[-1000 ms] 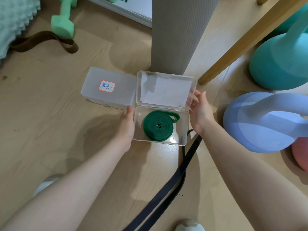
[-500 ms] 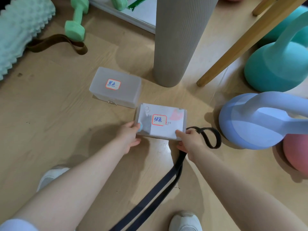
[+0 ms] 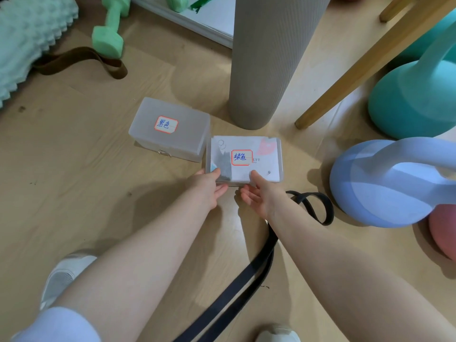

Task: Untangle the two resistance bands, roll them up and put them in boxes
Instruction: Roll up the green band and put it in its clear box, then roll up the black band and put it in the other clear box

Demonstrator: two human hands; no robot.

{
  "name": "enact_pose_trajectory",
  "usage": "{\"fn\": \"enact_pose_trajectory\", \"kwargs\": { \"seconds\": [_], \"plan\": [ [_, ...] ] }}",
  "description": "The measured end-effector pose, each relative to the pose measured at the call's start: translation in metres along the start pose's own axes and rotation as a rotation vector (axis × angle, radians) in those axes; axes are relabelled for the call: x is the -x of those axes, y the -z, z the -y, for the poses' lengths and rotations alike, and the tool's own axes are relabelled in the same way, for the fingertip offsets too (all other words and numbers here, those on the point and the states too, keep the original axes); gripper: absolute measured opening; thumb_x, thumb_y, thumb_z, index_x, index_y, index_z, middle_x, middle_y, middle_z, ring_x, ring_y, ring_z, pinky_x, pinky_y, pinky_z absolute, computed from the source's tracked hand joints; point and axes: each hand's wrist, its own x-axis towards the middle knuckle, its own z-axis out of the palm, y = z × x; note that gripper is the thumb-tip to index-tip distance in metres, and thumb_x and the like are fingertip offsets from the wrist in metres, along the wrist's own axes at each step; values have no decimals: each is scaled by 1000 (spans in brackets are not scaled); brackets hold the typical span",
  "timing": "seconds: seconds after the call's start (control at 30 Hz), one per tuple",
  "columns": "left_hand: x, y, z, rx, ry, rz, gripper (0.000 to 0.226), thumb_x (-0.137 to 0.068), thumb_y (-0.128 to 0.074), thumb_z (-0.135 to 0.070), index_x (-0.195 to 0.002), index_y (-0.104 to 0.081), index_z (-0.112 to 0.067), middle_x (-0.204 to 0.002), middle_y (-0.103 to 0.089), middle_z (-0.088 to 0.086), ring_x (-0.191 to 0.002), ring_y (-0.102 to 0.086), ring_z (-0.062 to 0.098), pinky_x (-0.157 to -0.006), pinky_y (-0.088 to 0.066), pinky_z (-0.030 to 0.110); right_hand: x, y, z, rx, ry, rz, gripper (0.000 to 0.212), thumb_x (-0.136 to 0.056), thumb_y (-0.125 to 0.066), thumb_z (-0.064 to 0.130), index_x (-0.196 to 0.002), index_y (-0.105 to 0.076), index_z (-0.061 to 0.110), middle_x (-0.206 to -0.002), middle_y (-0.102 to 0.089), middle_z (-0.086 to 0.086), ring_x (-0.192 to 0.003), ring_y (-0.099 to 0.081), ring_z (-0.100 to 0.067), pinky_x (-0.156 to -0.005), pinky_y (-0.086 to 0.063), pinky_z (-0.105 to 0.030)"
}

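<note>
The grey rolled mat [image 3: 269,60] stands upright, its top cut off. Just in front of it lies the closed box with the green-ink label [image 3: 256,154]; its contents are hidden by the lid. The second closed box [image 3: 170,129] touches its left side. The black band [image 3: 249,275] trails from the box's near right, partly under the forearm. The left hand [image 3: 209,187] and right hand [image 3: 259,193], close together, rest relaxed fingers on its near edge, thumbs on the lid.

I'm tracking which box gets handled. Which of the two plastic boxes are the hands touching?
The nearer box, with paper under its lid. The left hand and right hand touch its front edge. The plain frosted box behind it sits untouched.
</note>
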Motion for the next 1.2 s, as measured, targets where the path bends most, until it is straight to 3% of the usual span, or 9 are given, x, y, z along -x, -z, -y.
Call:
{"fn": "enact_pose_trajectory", "kwargs": {
  "seconds": [0.1,0.33,0.43,0.73,0.87,0.97,1.03,1.1,1.2],
  "plan": [
    [-7,-6,-3,1,-15,-2,36,-92,-55,-7,-126,-49,-10,-120,-59,15,-90,-60,25,-78,-50,29,-6,-12,0,-72,-30,31,12,-90,-60,17,-87,-54,7,-73,-50,-9,-58,-46,-15,-50,-45,-21],
    [-27,-23,-19,50,-11,24,26,-91,-56,-5,-116,-50,-6,-113,-62,15,-88,-62,21,-75,-53,28,-19,-26,20,-61,39,-7,25,-94,-52,13,-118,-52,5,-80,-62,-10,-67,-61,-16,-59,-51,-25],
    [-32,-25,-22,75,-15,32,31,-89,-59,-4,-119,-52,-5,-106,-64,14,-81,-65,19,-61,-58,21,-23,-25,28,4,75,22,28,-95,-49,13,-122,-50,5,-76,-60,-9,-64,-61,-15,-53,-50,-23],
    [-37,-35,-31,114,-47,23,43,-86,-63,-5,-127,-48,-6,-112,-64,17,-78,-65,18,-63,-55,23,-16,-22,45,342,229,29,18,-96,-49,24,-106,-55,10,-73,-65,-9,-50,-64,-13,-46,-49,-18],
    [-32,-29,-19,79,-71,102,51,-92,-56,-18,-137,-34,-8,-120,-55,7,-93,-62,19,-81,-51,27,-5,1,49,833,364,78,30,-97,-42,30,-99,-60,5,-81,-66,-8,-68,-62,-17,-64,-45,-26],
    [-24,-6,12,-292,-152,100,42,-94,-53,-23,-132,-42,-7,-108,-56,4,-93,-59,21,-84,-46,29,11,61,35,1433,644,159,27,-96,-40,13,-112,-62,13,-114,-63,-3,-106,-55,-14,-89,-39,-26],
    [-14,1,33,-531,-146,130,32,-94,-51,-20,-123,-50,-7,-96,-59,3,-81,-58,17,-75,-45,26,16,99,29,1879,653,283,46,-88,-42,6,-130,-50,23,-146,-39,2,-136,-30,-17,-113,-18,-31],
    [-5,1,53,-723,-148,223,29,-95,-49,-19,-122,-51,-9,-100,-61,3,-79,-58,14,-71,-44,25,20,123,24,2169,647,325,65,-84,-48,13,-144,-29,27,-156,-14,2,-143,-14,-21,-116,-2,-37],
    [6,-1,86,-1001,-210,395,34,-94,-52,-20,-126,-50,-9,-118,-59,5,-97,-58,16,-84,-44,26,15,135,6,2417,968,219,85,-66,-73,37,-142,-35,28,-141,-45,-12,-127,-45,-33,-106,-32,-49]
  ]
}}
